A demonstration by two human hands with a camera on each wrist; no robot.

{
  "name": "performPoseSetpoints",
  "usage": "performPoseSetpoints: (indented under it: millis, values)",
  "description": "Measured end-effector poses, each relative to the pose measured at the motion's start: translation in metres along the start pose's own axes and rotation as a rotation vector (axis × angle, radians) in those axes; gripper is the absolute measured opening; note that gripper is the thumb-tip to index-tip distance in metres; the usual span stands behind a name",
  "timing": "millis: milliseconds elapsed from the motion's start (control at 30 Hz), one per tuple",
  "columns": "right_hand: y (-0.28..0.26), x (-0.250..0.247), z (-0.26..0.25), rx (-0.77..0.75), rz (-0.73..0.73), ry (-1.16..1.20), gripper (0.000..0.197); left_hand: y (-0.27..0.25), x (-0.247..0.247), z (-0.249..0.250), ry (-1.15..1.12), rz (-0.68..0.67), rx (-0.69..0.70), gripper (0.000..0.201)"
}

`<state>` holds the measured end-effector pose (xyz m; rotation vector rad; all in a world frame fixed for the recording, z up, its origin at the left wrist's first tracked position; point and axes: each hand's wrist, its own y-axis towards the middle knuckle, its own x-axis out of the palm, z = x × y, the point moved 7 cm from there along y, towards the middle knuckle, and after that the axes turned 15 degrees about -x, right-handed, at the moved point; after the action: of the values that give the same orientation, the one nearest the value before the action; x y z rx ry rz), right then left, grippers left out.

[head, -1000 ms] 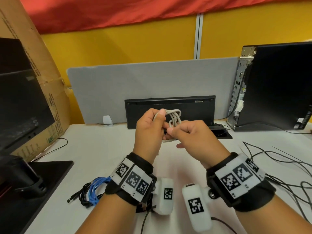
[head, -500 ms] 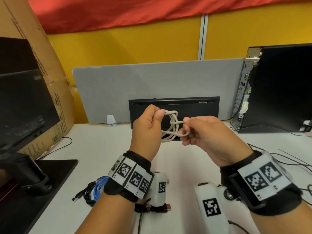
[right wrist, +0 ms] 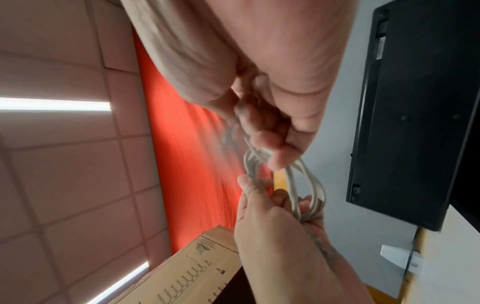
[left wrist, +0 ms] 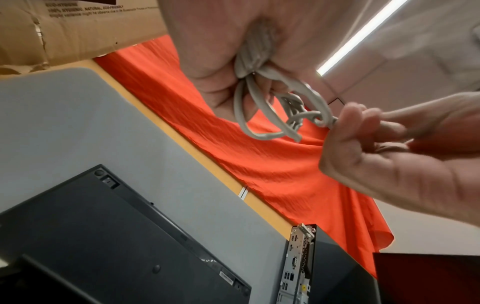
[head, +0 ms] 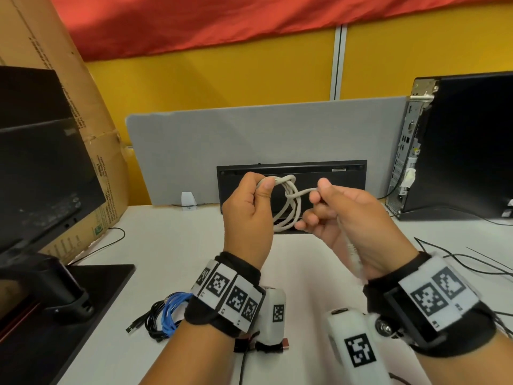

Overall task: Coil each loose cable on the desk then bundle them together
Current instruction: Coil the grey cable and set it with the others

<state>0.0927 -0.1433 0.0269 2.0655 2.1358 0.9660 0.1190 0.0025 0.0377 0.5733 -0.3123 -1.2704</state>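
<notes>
A coiled off-white cable [head: 288,207] hangs in the air above the white desk [head: 172,245]. My left hand [head: 249,207] grips the coil's loops at their top, thumb over them. My right hand [head: 327,207] pinches the cable's free end, which wraps once round the coil and runs on through the palm toward the wrist. The left wrist view shows the cable [left wrist: 262,115] bunched in the left hand [left wrist: 233,51] and its end in the right hand [left wrist: 369,131]. Seen from the right wrist, the loops [right wrist: 306,189] hang between both hands. A coiled blue and black cable bundle [head: 163,315] lies on the desk at the left.
Loose thin black cables [head: 472,262] trail across the desk at the right. A black keyboard [head: 291,173] leans on the grey divider [head: 249,140]. A computer tower [head: 458,145] stands at the right, a monitor and stand [head: 41,245] at the left, cardboard behind.
My right hand has drawn the cable's end out to the right, away from the coil, tightening the wrap. My left hand has kept its grip on the coil.
</notes>
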Motion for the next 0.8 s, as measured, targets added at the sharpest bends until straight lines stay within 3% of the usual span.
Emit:
performPoseSetpoints:
  millis: [67,133,267,367,467,533,700,800]
  values:
    - [-0.001,0.0,0.005,0.033,-0.022,0.058,0.027,0.003,-0.002,-0.004,-0.052,0.001,-0.06,0.023]
    - [0.001,-0.004,0.007,0.023,-0.084,-0.038,0.026,0.006,-0.005,-0.011,-0.097,0.011,-0.145,0.026]
    - [0.009,-0.011,-0.007,-0.298,-0.288,-0.84,0.028,0.006,-0.002,-0.034,-0.356,0.017,-0.461,0.032]
    - [0.007,-0.008,-0.006,-0.479,-0.338,-1.092,0.017,-0.003,0.006,-0.044,-0.638,-0.038,-0.678,0.034]
    - [0.004,-0.003,-0.004,-0.627,-0.32,-1.278,0.015,-0.01,0.013,-0.044,-0.808,-0.097,-0.772,0.033]
    - [0.006,-0.008,-0.003,-0.622,-0.279,-1.245,0.019,-0.011,0.02,-0.04,-0.87,-0.126,-0.792,0.032]
    - [0.013,-0.032,-0.005,-0.388,-0.016,-0.655,0.018,-0.01,0.044,-0.026,-1.018,-0.234,-0.813,0.034]
    - [0.013,-0.039,-0.004,-0.304,0.119,-0.408,0.008,-0.006,0.05,-0.021,-1.033,-0.289,-0.77,0.034]
